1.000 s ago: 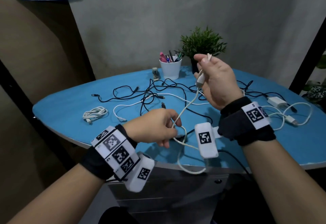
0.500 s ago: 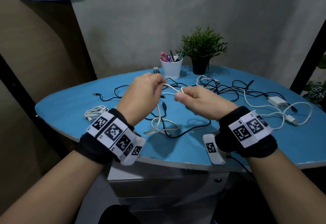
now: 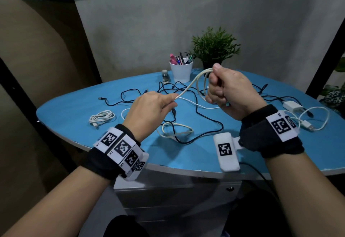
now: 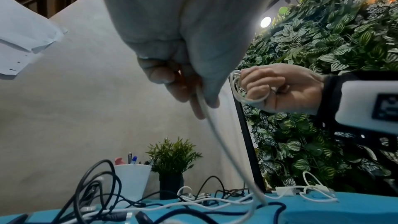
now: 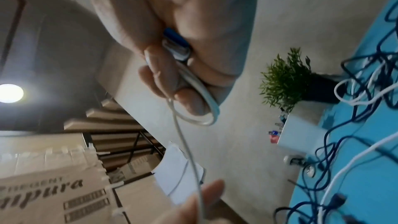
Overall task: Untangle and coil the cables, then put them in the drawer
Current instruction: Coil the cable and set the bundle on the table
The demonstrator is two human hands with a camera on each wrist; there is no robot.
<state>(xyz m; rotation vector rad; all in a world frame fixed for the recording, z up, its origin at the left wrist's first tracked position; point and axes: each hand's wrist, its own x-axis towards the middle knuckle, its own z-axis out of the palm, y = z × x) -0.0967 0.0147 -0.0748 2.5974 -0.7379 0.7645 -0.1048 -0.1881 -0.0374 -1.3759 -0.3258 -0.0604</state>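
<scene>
Beyond both hands, on the blue table (image 3: 78,117): a tangle of black cables (image 3: 197,109) and loose white leads, crossing one another right under the raised hands. Behind the right hand, a small potted plant (image 3: 214,48); just left of it, a white cup of pens (image 3: 181,71), with a stapler (image 3: 164,76) further left. Out past the left hand, a white cable already coiled (image 3: 101,118), lying apart from the tangle. Right of the right wrist, a white charger (image 3: 292,106) with its lead looped beside it. Below the table edge, near the forearms, a grey drawer unit (image 3: 177,197), shut.

Left hand (image 3: 149,111): fingers curled, pinching the cream cable (image 3: 190,85) between thumb and fingertips, low over the table. Right hand (image 3: 226,91): held higher, fist closed round several loops of the same cable, a plug tucked in the palm in the right wrist view. Between the two hands, the cable stretched in a rising line; below the left hand, its slack dropping to the table and lying in a loose loop across a black cable.
</scene>
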